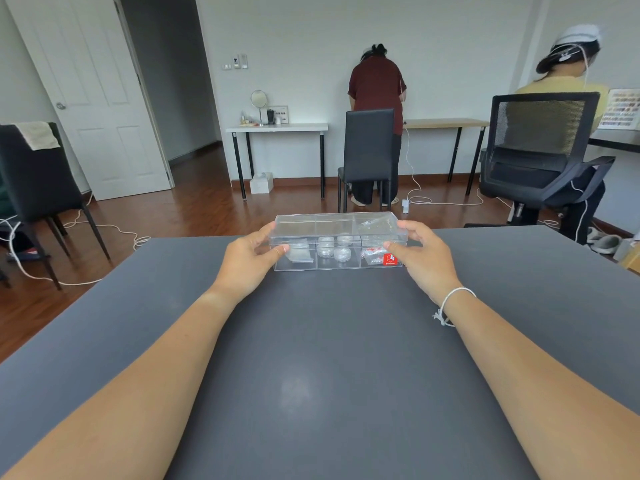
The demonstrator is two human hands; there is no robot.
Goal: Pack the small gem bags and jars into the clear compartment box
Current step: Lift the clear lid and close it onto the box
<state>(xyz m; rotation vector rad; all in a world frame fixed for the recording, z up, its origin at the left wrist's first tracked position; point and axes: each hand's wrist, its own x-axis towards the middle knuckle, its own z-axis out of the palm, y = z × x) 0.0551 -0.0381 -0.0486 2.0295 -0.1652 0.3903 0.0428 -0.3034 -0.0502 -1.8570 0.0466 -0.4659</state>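
A clear compartment box (337,265) stands near the far edge of the dark grey table (318,358), with its clear lid on top. My left hand (249,261) grips its left end and my right hand (424,259) grips its right end. Inside, the left compartment holds a small clear bag (299,251). Several small round jars (341,252) lie in the middle compartment. In the right compartment sits a bag of red and white gems (372,254), beside a red label (390,259) on the box front.
Beyond the table's far edge are a black chair (369,150) and a mesh office chair (540,150), each with a person behind it at a desk. Another black chair (34,174) and white cables (114,230) are on the wooden floor at left.
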